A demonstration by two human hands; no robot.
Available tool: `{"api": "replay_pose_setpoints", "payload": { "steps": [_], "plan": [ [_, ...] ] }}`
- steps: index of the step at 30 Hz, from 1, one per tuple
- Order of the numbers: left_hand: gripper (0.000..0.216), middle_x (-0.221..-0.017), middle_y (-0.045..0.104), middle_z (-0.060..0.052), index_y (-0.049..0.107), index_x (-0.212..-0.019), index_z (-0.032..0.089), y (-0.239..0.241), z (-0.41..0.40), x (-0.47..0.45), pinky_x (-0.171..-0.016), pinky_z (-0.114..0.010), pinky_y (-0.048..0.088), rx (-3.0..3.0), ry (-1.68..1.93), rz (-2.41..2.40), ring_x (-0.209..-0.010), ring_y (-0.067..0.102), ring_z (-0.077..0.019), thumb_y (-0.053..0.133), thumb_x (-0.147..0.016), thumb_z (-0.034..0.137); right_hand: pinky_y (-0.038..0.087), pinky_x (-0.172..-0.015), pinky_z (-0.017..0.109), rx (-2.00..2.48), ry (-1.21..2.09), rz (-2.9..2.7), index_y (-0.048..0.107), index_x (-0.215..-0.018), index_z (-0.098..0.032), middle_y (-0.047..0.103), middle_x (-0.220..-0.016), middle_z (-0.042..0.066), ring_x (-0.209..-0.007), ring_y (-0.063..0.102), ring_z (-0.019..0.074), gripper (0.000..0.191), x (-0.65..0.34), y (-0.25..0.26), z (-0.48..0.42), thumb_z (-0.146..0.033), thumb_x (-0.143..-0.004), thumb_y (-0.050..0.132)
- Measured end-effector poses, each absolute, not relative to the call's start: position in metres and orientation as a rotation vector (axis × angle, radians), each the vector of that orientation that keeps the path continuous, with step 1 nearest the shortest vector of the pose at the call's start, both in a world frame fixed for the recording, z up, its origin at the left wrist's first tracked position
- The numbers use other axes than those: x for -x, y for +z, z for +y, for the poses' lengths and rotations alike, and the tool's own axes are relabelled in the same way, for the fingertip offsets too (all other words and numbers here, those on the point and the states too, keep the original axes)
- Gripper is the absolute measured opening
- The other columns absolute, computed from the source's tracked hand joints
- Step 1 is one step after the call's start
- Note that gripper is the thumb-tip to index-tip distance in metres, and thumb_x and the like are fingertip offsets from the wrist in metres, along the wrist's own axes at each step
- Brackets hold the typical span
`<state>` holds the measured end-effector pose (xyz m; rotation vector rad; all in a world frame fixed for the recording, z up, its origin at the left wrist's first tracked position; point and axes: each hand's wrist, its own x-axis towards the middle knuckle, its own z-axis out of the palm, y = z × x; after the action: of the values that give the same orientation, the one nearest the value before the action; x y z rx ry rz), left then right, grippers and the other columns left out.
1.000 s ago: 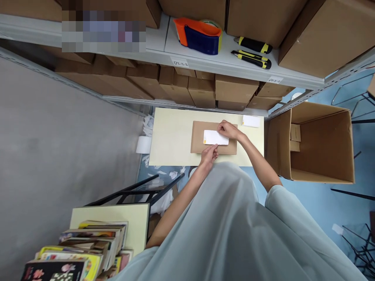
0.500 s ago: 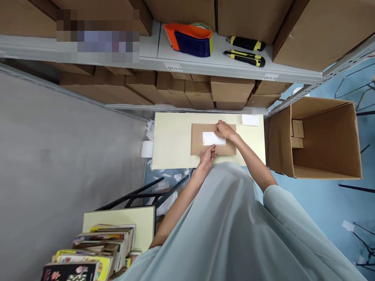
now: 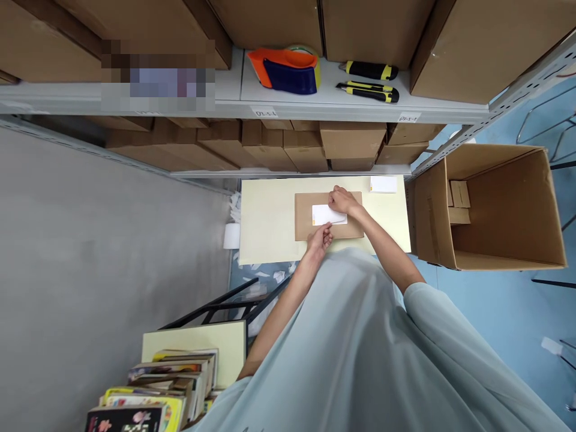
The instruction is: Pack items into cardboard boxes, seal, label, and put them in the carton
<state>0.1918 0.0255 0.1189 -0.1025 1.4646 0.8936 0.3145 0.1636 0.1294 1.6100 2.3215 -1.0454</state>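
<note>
A flat brown cardboard package (image 3: 303, 231) lies on the pale table, with a white label (image 3: 321, 215) on its middle. My left hand (image 3: 320, 237) is closed in a pinch at the label's lower edge, from the near side. Over the label's upper right part rests my right hand (image 3: 342, 200), its fingers curled; what is under them is hidden. Near the lower right, the label's edge looks slightly raised. More white labels (image 3: 383, 184) lie at the table's far right corner.
Boxes fill the shelf rack ahead, which also bears a tape dispenser (image 3: 290, 72) and two utility knives (image 3: 369, 91). To the right stands a big open carton (image 3: 508, 210) with small boxes inside. Books (image 3: 171, 384) are stacked on a stand at lower left, near a grey wall (image 3: 90, 270).
The view has shifted slightly. Both hands stay at the label in nearly the same pose, and the label's lower right edge looks a little more lifted.
</note>
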Motion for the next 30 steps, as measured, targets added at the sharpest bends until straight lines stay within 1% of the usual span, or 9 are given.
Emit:
{"api": "replay_pose_setpoints", "payload": {
  "steps": [6, 15, 18, 20, 22, 24, 25, 27, 30],
  "plan": [
    [0.025, -0.058, 0.057, 0.007, 0.076, -0.090, 0.012, 0.116, 0.023, -0.187, -0.044, -0.015, 0.040, 0.047, 0.863, 1.462, -0.047, 0.056, -0.0042, 0.092, -0.076, 0.026, 0.052, -0.108, 0.041, -1.644, -1.041, 2.325, 0.078, -0.105, -0.015, 0.067, -0.130, 0.016, -0.121, 0.065, 0.0285, 0.022, -0.315, 0.128, 0.160, -0.012, -0.099, 0.057],
    [0.027, -0.061, 0.060, 0.005, 0.075, -0.087, 0.014, 0.108, 0.017, -0.183, -0.050, -0.016, 0.044, -0.168, 0.802, 1.506, -0.050, 0.058, -0.0057, 0.092, -0.078, 0.033, 0.052, -0.101, 0.033, -1.685, -1.082, 2.369, 0.078, -0.102, -0.015, 0.070, -0.120, 0.012, -0.114, 0.066, 0.0247, 0.017, -0.316, 0.132, 0.155, -0.010, -0.095, 0.063],
    [0.029, -0.064, 0.063, 0.002, 0.076, -0.089, 0.013, 0.109, 0.013, -0.180, -0.054, -0.019, 0.048, -0.300, 0.802, 1.528, -0.053, 0.060, -0.0081, 0.087, -0.083, 0.039, 0.050, -0.102, 0.033, -1.702, -1.077, 2.440, 0.077, -0.109, -0.014, 0.071, -0.119, 0.012, -0.114, 0.065, 0.0238, 0.020, -0.321, 0.138, 0.147, -0.010, -0.098, 0.062],
    [0.033, -0.068, 0.067, -0.001, 0.077, -0.094, 0.013, 0.110, 0.011, -0.174, -0.059, -0.022, 0.052, -0.387, 0.830, 1.551, -0.057, 0.063, -0.0108, 0.079, -0.091, 0.045, 0.048, -0.109, 0.036, -1.726, -1.048, 2.507, 0.075, -0.118, -0.013, 0.070, -0.126, 0.014, -0.121, 0.063, 0.0249, 0.023, -0.326, 0.139, 0.133, -0.013, -0.102, 0.058],
    [0.038, -0.080, 0.074, -0.005, 0.077, -0.108, 0.014, 0.111, 0.013, -0.165, -0.071, -0.028, 0.059, -0.613, 0.896, 1.632, -0.070, 0.069, -0.0158, 0.066, -0.100, 0.050, 0.043, -0.117, 0.042, -1.752, -0.974, 2.612, 0.072, -0.128, -0.011, 0.067, -0.138, 0.017, -0.131, 0.058, 0.0277, 0.028, -0.331, 0.134, 0.112, -0.018, -0.108, 0.054],
    [0.045, -0.107, 0.081, -0.012, 0.073, -0.129, 0.017, 0.110, 0.018, -0.154, -0.096, -0.040, 0.061, -1.049, 0.934, 1.744, -0.100, 0.076, -0.0233, 0.051, -0.107, 0.049, 0.039, -0.123, 0.048, -1.753, -0.857, 2.748, 0.067, -0.140, -0.010, 0.061, -0.153, 0.022, -0.143, 0.052, 0.0313, 0.036, -0.334, 0.123, 0.090, -0.025, -0.111, 0.052],
    [0.049, -0.126, 0.079, -0.014, 0.069, -0.140, 0.017, 0.108, 0.022, -0.149, -0.111, -0.047, 0.056, -1.317, 0.906, 1.777, -0.120, 0.073, -0.0266, 0.044, -0.110, 0.047, 0.037, -0.125, 0.049, -1.737, -0.810, 2.797, 0.064, -0.146, -0.009, 0.056, -0.160, 0.023, -0.150, 0.048, 0.0325, 0.041, -0.334, 0.116, 0.080, -0.027, -0.111, 0.052],
    [0.057, -0.160, 0.062, -0.014, 0.058, -0.156, 0.016, 0.103, 0.032, -0.141, -0.130, -0.054, 0.038, -1.785, 0.727, 1.759, -0.154, 0.051, -0.0300, 0.037, -0.111, 0.043, 0.033, -0.130, 0.052, -1.711, -0.747, 2.836, 0.055, -0.158, -0.008, 0.046, -0.172, 0.023, -0.161, 0.038, 0.0333, 0.051, -0.333, 0.100, 0.064, -0.030, -0.112, 0.050],
    [0.066, -0.179, 0.037, -0.013, 0.044, -0.167, 0.012, 0.091, 0.046, -0.134, -0.137, -0.060, 0.021, -2.169, 0.368, 1.645, -0.170, 0.023, -0.0329, 0.033, -0.112, 0.045, 0.026, -0.136, 0.053, -1.692, -0.697, 2.831, 0.043, -0.167, -0.006, 0.035, -0.178, 0.022, -0.169, 0.028, 0.0326, 0.063, -0.333, 0.081, 0.055, -0.037, -0.113, 0.047]
  ]
}}
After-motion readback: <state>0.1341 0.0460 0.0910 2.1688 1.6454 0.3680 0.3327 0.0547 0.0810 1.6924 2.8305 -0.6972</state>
